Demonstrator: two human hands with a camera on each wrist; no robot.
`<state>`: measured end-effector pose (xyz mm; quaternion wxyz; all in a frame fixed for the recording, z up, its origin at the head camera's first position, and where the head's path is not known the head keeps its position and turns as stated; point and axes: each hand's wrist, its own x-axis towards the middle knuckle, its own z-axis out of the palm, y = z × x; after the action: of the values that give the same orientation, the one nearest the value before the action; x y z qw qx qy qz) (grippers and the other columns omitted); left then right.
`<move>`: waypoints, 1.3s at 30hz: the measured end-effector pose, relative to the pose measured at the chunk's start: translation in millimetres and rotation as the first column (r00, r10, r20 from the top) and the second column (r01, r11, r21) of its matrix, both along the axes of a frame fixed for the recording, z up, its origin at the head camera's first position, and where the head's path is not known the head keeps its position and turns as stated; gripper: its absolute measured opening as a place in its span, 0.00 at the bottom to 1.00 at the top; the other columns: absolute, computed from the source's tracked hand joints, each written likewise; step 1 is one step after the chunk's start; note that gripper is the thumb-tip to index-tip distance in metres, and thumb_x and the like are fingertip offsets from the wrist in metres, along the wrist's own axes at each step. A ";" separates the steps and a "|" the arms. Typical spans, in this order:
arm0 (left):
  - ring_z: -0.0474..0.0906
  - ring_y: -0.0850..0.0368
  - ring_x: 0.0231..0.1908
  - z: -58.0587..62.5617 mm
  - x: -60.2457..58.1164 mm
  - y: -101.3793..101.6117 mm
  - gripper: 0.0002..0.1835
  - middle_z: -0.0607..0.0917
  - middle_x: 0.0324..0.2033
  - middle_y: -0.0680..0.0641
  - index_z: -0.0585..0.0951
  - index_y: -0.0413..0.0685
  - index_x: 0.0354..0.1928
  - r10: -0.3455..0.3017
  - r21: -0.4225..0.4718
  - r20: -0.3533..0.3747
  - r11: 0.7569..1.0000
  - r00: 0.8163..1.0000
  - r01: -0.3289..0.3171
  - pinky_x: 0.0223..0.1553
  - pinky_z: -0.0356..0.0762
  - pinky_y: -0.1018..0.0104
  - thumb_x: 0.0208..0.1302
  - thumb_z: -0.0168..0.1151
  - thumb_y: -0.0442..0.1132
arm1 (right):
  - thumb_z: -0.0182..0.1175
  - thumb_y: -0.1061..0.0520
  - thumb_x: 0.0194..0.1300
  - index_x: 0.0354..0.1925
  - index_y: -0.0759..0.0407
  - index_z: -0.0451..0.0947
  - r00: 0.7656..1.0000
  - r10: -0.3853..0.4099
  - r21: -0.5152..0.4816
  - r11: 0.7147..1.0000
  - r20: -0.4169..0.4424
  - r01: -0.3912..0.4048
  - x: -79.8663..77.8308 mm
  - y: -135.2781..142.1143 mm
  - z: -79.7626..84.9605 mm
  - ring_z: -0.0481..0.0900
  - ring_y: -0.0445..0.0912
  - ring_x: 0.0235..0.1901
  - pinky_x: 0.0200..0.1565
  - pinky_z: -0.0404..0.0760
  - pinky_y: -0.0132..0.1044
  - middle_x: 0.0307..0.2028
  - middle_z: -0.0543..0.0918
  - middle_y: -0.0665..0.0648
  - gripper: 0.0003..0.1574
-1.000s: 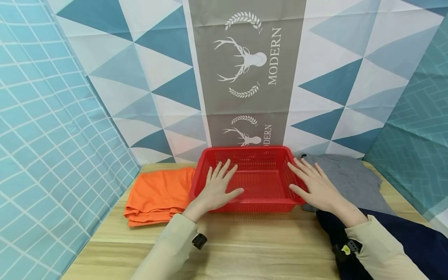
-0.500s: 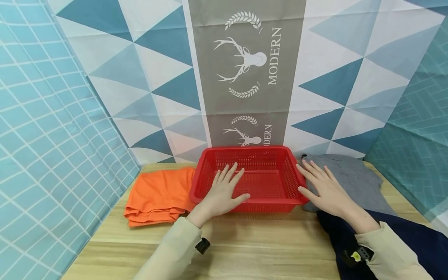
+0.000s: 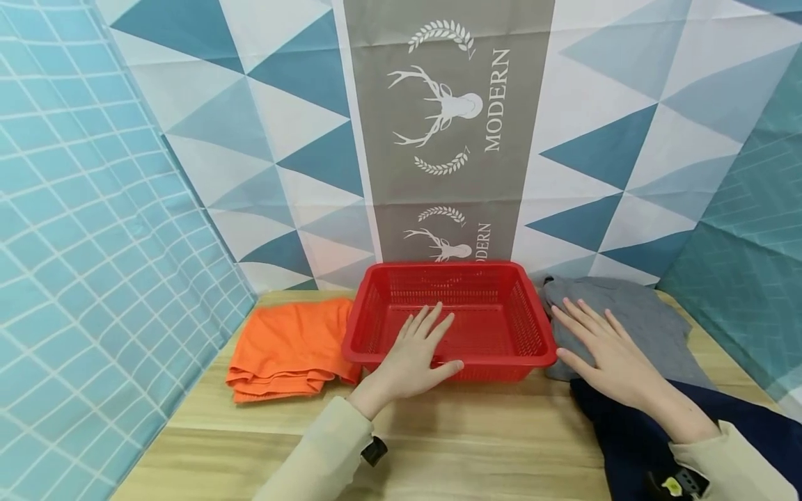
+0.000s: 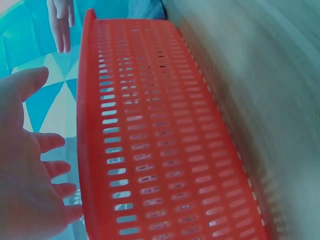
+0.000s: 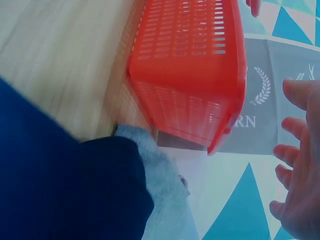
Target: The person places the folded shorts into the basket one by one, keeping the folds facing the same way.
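Observation:
A red plastic basket [image 3: 447, 372] with slotted walls stands at the back middle of the table, nothing lying in it. My left hand [image 3: 410, 362], fingers spread and straight, hovers over its front left rim. In the left wrist view that hand [image 4: 30, 165] is beside the basket's rim, holding nothing. My right hand [image 3: 614, 358] is spread in the air right of the basket, over the grey folded cloth [image 3: 633, 313] and near the dark navy cloth [image 3: 633, 424]. The right wrist view shows its fingers [image 5: 295, 127] apart from the basket [image 5: 185, 75].
An orange folded cloth [image 3: 291, 348] lies against the basket's left side. The wooden table [image 3: 476, 445] runs back to a patterned curtain [image 3: 451, 139]. A blue tiled-pattern sheet [image 3: 94, 229] hangs on the left and a teal one [image 3: 745, 278] on the right.
Both hands have drifted to the right and slightly toward me. The right hand has moved off the basket's right rim to over the grey cloth. The basket and cloths stay in place.

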<state>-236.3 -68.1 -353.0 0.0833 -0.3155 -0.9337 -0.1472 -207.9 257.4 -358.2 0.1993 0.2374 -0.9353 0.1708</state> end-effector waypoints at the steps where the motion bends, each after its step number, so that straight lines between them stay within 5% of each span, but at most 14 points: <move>1: 0.41 0.47 0.69 -1.0 0.8 0.9 0.42 0.45 0.71 0.50 0.51 0.55 0.70 0.000 -0.004 0.004 1.000 1.000 0.000 0.67 0.43 0.47 0.59 0.49 0.63 | 0.56 0.46 0.61 0.69 0.50 0.53 1.000 -0.006 0.000 1.000 0.005 0.006 1.6 1.2 -0.9 0.44 0.54 0.69 0.67 0.29 0.52 0.68 0.55 0.61 0.42; 16: 0.42 0.51 0.70 -11.7 14.1 18.7 0.41 0.46 0.71 0.51 0.51 0.53 0.70 -0.055 -0.022 -0.010 0.998 0.998 0.055 0.67 0.45 0.52 0.60 0.47 0.64 | 0.53 0.44 0.63 0.70 0.48 0.47 1.000 -0.027 0.042 0.999 0.013 0.027 14.3 15.4 -12.9 0.38 0.48 0.70 0.66 0.24 0.48 0.69 0.51 0.59 0.43; 39: 0.37 0.53 0.70 -21.0 27.2 40.0 0.39 0.44 0.71 0.49 0.55 0.55 0.69 -0.166 -0.095 -0.052 0.982 0.985 0.161 0.68 0.43 0.54 0.60 0.46 0.64 | 0.53 0.50 0.65 0.71 0.47 0.42 0.983 -0.003 -0.042 0.999 0.184 0.010 38.6 47.5 -12.7 0.30 0.41 0.69 0.64 0.23 0.55 0.70 0.49 0.61 0.44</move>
<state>-209.1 -28.0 -374.1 0.0846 -0.3989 -0.9074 -0.1018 -169.2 304.9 -370.8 0.1174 0.2133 -0.9466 0.2112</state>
